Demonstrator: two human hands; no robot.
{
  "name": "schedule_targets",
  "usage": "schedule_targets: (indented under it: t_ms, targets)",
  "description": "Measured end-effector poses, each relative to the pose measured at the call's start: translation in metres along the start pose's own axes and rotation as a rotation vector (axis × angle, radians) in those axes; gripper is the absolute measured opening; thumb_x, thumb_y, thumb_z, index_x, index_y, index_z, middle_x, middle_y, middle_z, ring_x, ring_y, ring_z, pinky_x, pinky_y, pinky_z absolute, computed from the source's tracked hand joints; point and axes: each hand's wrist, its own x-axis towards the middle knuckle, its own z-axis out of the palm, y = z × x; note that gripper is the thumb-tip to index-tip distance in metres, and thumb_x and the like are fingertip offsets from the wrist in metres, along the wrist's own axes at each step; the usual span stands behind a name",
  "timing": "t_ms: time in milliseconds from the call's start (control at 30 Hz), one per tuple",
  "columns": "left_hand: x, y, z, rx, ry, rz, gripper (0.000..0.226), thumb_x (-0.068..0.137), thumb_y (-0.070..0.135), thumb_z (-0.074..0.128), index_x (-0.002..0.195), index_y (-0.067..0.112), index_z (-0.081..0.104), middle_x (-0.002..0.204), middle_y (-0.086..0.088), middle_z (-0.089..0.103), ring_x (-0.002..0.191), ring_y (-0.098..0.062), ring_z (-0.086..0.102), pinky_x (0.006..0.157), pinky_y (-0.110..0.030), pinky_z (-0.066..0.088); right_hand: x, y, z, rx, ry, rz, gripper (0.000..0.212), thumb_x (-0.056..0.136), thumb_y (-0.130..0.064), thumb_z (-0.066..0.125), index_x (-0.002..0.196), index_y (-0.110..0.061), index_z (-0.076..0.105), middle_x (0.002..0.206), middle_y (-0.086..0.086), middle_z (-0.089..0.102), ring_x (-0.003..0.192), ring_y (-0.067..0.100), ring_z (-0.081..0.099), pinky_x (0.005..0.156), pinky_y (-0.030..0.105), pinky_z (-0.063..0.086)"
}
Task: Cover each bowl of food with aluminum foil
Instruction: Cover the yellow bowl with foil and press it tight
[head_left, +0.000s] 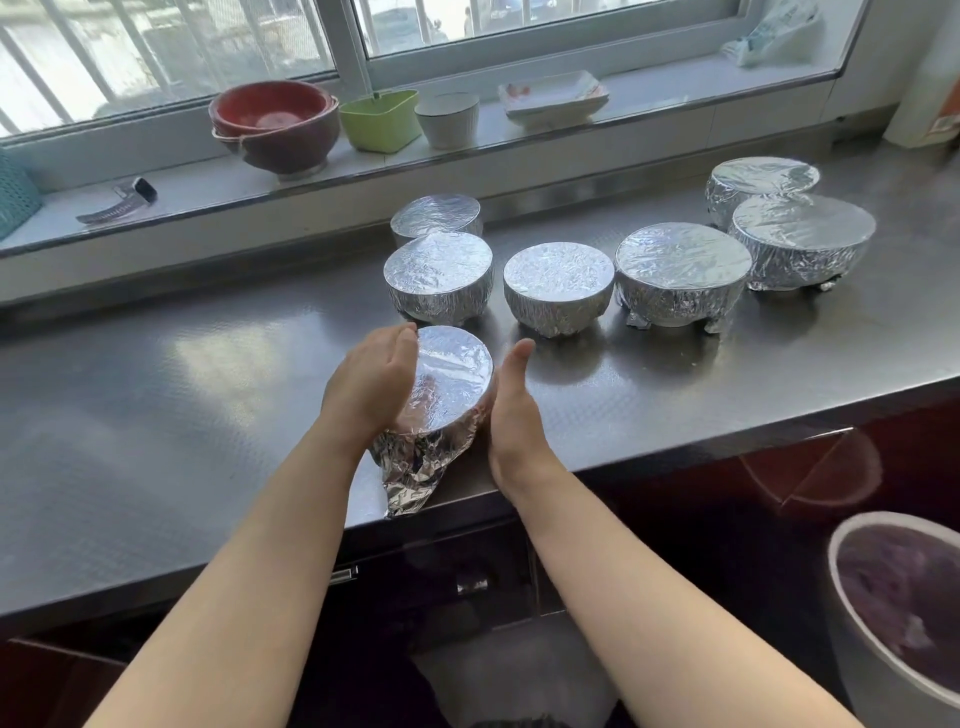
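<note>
A foil-covered bowl (449, 382) sits near the front edge of the steel counter (182, 415). My left hand (371, 382) presses against its left side and my right hand (511, 410) against its right side, cupping it between the palms. A loose, crumpled tail of foil (410, 478) hangs from the bowl toward the counter's edge. Behind it stand several other bowls wrapped in foil: two at the left (439, 275), (436, 215), one in the middle (558, 286), a larger one (680, 270) and two at the far right (802, 239), (761, 179).
On the windowsill stand stacked red bowls (275, 122), a green container (379, 119), a white cup (448, 119), a white dish (553, 96) and a plastic bag (779, 36). A white bowl of purple food (904, 597) is at the lower right, below counter level.
</note>
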Motion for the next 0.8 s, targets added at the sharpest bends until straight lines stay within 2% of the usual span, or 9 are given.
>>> schedule_targets:
  t_ms: [33, 133, 267, 367, 467, 567, 667, 733, 800]
  targets:
    - [0.000, 0.000, 0.001, 0.004, 0.003, 0.003, 0.050, 0.099, 0.038, 0.024, 0.134, 0.018, 0.054, 0.138, -0.006, 0.053, 0.126, -0.024, 0.047, 0.105, -0.040, 0.037, 0.002, -0.004, -0.005, 0.013, 0.032, -0.013, 0.100, 0.067, -0.099, 0.019, 0.149, -0.043, 0.032, 0.153, -0.011, 0.040, 0.143, 0.014, 0.032, 0.121, 0.044, 0.017]
    - [0.001, 0.003, 0.006, 0.000, 0.007, 0.015, 0.046, 0.101, 0.036, 0.024, 0.126, 0.018, 0.058, 0.130, -0.009, 0.057, 0.116, -0.028, 0.053, 0.100, -0.042, 0.041, 0.003, -0.018, -0.017, 0.042, 0.137, -0.161, 0.083, 0.088, -0.073, 0.016, 0.157, -0.026, 0.013, 0.161, -0.010, 0.019, 0.146, 0.005, 0.016, 0.117, 0.027, 0.011]
    - [-0.001, 0.009, 0.009, -0.017, 0.008, 0.003, 0.040, 0.103, 0.031, 0.027, 0.125, 0.018, 0.058, 0.130, -0.008, 0.057, 0.119, -0.026, 0.051, 0.099, -0.039, 0.039, -0.005, -0.017, 0.002, -0.206, 0.038, -0.281, 0.095, 0.082, -0.076, 0.019, 0.157, -0.017, 0.011, 0.164, -0.002, 0.013, 0.148, 0.004, 0.009, 0.123, 0.032, 0.007]
    - [-0.003, 0.013, 0.008, -0.037, 0.018, -0.014, 0.040, 0.104, 0.030, 0.027, 0.126, 0.017, 0.058, 0.132, -0.006, 0.056, 0.123, -0.024, 0.048, 0.100, -0.037, 0.037, 0.002, -0.004, 0.004, -0.294, 0.052, -0.281, 0.084, 0.091, -0.062, 0.027, 0.156, -0.012, 0.010, 0.164, 0.001, 0.010, 0.150, 0.009, 0.007, 0.122, 0.029, 0.006]
    - [-0.004, 0.012, 0.008, -0.050, 0.016, -0.029, 0.040, 0.103, 0.031, 0.027, 0.121, 0.018, 0.060, 0.128, -0.004, 0.058, 0.121, -0.023, 0.050, 0.099, -0.038, 0.038, 0.006, -0.003, 0.005, -0.343, 0.096, -0.303, 0.070, 0.099, -0.047, 0.045, 0.154, -0.010, 0.021, 0.161, 0.004, 0.023, 0.148, 0.013, 0.018, 0.120, 0.027, 0.015]
    - [-0.006, 0.011, 0.006, -0.080, 0.024, -0.030, 0.043, 0.095, 0.039, 0.025, 0.101, 0.022, 0.063, 0.109, -0.002, 0.065, 0.105, -0.024, 0.055, 0.093, -0.042, 0.043, 0.012, -0.010, 0.004, -0.374, 0.073, -0.276, 0.072, 0.096, -0.048, 0.052, 0.151, -0.009, 0.028, 0.157, 0.003, 0.033, 0.143, 0.011, 0.029, 0.117, 0.029, 0.025]
    - [-0.010, 0.011, 0.004, -0.190, -0.002, -0.048, 0.034, 0.091, 0.042, 0.028, 0.071, 0.026, 0.051, 0.076, 0.005, 0.055, 0.086, -0.031, 0.054, 0.080, -0.045, 0.044, 0.017, -0.019, -0.001, -0.344, 0.004, -0.209, 0.070, 0.097, -0.054, 0.046, 0.150, -0.010, 0.032, 0.154, 0.002, 0.038, 0.139, 0.010, 0.035, 0.108, 0.023, 0.026]
    - [-0.014, 0.016, 0.000, -0.304, -0.027, -0.092, 0.033, 0.097, 0.037, 0.034, 0.070, 0.027, 0.050, 0.072, 0.008, 0.051, 0.079, -0.028, 0.053, 0.074, -0.041, 0.043, 0.021, -0.021, -0.002, -0.330, -0.003, -0.168, 0.072, 0.096, -0.063, 0.037, 0.145, -0.011, 0.041, 0.149, 0.005, 0.046, 0.136, 0.017, 0.042, 0.114, 0.031, 0.029]
    - [-0.014, 0.018, -0.004, -0.424, -0.049, -0.169, 0.034, 0.103, 0.027, 0.035, 0.072, 0.023, 0.049, 0.073, 0.007, 0.050, 0.072, -0.019, 0.048, 0.063, -0.031, 0.039, 0.024, -0.018, -0.005, -0.286, -0.042, -0.120, 0.061, 0.098, -0.063, 0.028, 0.122, -0.016, 0.058, 0.126, 0.005, 0.062, 0.117, 0.018, 0.056, 0.108, 0.039, 0.040]
